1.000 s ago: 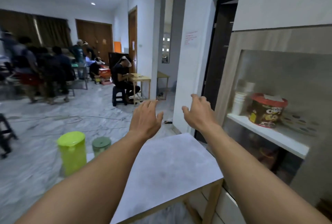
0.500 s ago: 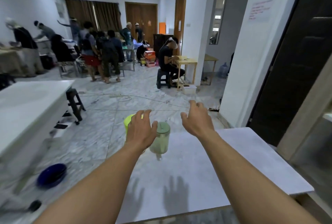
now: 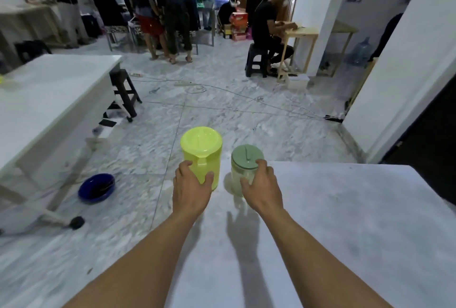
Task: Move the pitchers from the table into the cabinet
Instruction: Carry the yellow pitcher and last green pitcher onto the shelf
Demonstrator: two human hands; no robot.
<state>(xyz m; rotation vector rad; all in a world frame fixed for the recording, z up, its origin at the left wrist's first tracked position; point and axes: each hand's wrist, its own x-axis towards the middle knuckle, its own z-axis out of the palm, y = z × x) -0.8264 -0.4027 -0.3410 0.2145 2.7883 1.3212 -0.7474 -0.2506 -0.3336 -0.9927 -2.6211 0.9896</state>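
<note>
Two pitchers stand at the far left corner of the white table (image 3: pixel 345 209). The larger is bright yellow-green (image 3: pixel 203 152) with a matching lid and a handle facing me. The smaller is clear with a dull green lid (image 3: pixel 244 159). My left hand (image 3: pixel 191 189) wraps around the yellow-green pitcher at its handle side. My right hand (image 3: pixel 262 189) curls around the clear pitcher's side, fingertips at the lid's rim. Both pitchers rest upright on the table. The cabinet is out of view.
A long white table (image 3: pixel 49 100) stands at the left with a dark stool (image 3: pixel 124 90) beside it. A blue bowl (image 3: pixel 96 188) lies on the marble floor, cables run across it. Several people stand and sit in the background. A white wall and dark doorway (image 3: pixel 429 140) are at the right.
My view swung left and down, away from the cabinet, onto the table corner. Both hands reached forward and closed around the two pitchers.
</note>
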